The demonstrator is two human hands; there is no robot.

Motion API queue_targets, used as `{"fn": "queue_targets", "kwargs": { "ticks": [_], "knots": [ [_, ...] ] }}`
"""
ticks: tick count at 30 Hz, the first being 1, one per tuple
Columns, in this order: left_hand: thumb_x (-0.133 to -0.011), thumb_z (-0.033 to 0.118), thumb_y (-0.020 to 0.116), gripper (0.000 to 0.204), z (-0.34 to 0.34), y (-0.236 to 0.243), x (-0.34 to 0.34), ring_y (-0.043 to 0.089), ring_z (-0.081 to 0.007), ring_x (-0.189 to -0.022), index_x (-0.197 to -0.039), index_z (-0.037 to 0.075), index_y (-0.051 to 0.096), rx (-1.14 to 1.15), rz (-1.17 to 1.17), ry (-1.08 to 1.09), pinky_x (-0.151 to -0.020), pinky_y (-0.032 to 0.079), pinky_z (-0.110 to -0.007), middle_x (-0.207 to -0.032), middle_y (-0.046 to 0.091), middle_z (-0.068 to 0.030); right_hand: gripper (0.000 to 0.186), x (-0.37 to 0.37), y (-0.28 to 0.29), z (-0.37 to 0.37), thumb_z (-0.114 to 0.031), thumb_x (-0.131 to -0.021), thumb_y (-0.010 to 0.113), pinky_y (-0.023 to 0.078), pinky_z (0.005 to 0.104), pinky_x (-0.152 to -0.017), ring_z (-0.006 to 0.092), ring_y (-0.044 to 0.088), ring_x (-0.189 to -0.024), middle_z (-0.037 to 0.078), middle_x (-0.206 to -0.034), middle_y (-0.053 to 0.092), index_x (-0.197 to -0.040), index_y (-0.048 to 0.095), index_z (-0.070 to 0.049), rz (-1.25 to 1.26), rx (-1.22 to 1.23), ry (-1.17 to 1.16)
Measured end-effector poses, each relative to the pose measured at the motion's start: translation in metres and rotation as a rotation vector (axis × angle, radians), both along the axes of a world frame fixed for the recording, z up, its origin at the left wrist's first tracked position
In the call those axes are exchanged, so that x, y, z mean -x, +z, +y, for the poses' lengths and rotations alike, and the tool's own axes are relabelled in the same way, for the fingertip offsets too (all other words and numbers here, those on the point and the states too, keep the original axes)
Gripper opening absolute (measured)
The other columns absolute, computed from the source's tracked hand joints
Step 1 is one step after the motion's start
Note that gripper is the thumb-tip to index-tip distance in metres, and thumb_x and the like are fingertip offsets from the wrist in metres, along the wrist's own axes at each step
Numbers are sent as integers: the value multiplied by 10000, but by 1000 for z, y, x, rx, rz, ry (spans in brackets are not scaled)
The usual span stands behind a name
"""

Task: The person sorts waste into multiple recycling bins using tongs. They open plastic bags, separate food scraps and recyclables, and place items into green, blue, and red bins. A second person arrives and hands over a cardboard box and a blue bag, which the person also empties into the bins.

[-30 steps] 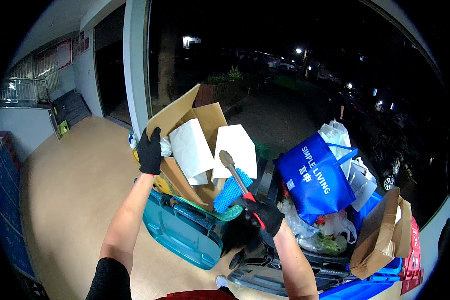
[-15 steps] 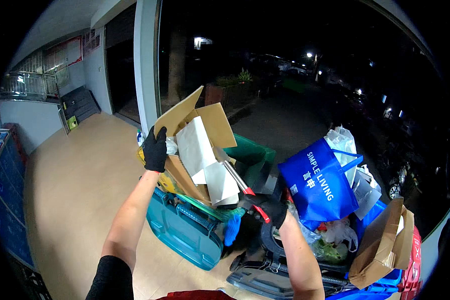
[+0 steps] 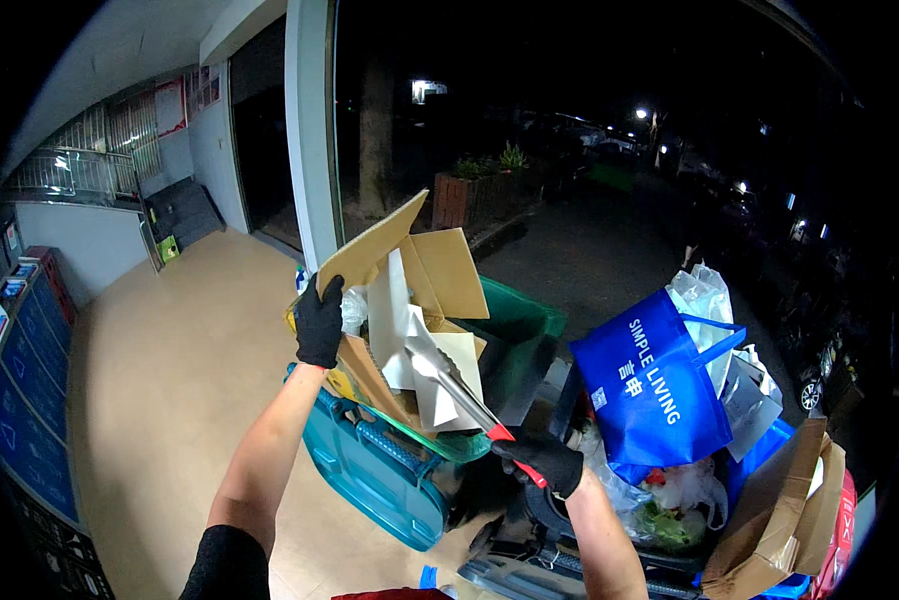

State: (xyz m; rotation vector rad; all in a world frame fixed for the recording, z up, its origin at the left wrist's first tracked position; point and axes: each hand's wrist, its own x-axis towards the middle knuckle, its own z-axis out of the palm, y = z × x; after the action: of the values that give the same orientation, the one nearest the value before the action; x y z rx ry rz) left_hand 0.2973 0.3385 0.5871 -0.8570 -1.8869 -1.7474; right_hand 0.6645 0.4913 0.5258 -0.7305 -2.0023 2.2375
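Observation:
My left hand (image 3: pixel 320 325), in a black glove, grips the edge of an open cardboard box (image 3: pixel 445 268). The box leans in the mouth of a green bin (image 3: pixel 515 325), its flaps raised. Inside it are white papers (image 3: pixel 432 385) and a crumpled clear plastic bag (image 3: pixel 354 309). My right hand (image 3: pixel 545 462), also black-gloved, is closed around the red handle of metal tongs (image 3: pixel 462 388). The tips of the tongs reach in among the papers; whether they pinch any sheet I cannot tell.
To the right, a dark bin of rubbish holds a blue shopping bag (image 3: pixel 650 380). A flattened brown carton (image 3: pixel 785 515) stands beside it. The teal bin lid (image 3: pixel 370 470) hangs toward me. A white post (image 3: pixel 313 130) rises behind, and a small blue piece (image 3: pixel 428 577) lies low on the floor.
The tongs have shifted further up and left into the box, among the papers. A blue glove that hung at the green bin's rim is gone from there. The view has shifted slightly.

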Motion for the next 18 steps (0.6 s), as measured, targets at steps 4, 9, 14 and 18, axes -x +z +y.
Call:
{"fn": "queue_targets", "kwargs": {
  "ticks": [4, 9, 14, 18],
  "knots": [
    [-935, 258, 632, 328, 1, -3, 21, 611, -175, -779, -1113, -17, 645, -46, -41, -18, -726, 485, -323, -912, 697, -114, 368, -16, -11, 0, -309, -867, 733, 423, 207, -585, 65, 563, -709, -7, -814, 635, -1151, 649, -89, -5, -92, -8],
    [-932, 252, 633, 334, 1, 7, 12, 620, -183, -816, -1119, -25, 644, -96, 21, -79, -753, 487, -328, -921, 694, -123, 360, -29, -26, -20, -272, -871, 736, 422, 220, -577, 54, 551, -690, -31, -777, 616, -1156, 648, -71, 29, -377, -38],
    [-934, 239, 624, 323, -4, 15, 4, 628, -187, -840, -1126, -20, 645, 19, -66, -105, -765, 488, -333, -926, 697, -126, 362, -19, -18, -47, -251, -887, 719, 407, 221, -543, 56, 537, -631, -37, -745, 603, -1193, 630, -79, -107, -243, -127],
    [-940, 219, 612, 303, 7, 3, 26, 630, -191, -832, -1138, -10, 638, 65, -32, -140, -754, 488, -334, -943, 696, -125, 415, -4, -35, -57, -249, -885, 723, 420, 216, -546, 57, 548, -639, -26, -769, 612, -1242, 595, -79, 16, -144, -176]
  ]
}}
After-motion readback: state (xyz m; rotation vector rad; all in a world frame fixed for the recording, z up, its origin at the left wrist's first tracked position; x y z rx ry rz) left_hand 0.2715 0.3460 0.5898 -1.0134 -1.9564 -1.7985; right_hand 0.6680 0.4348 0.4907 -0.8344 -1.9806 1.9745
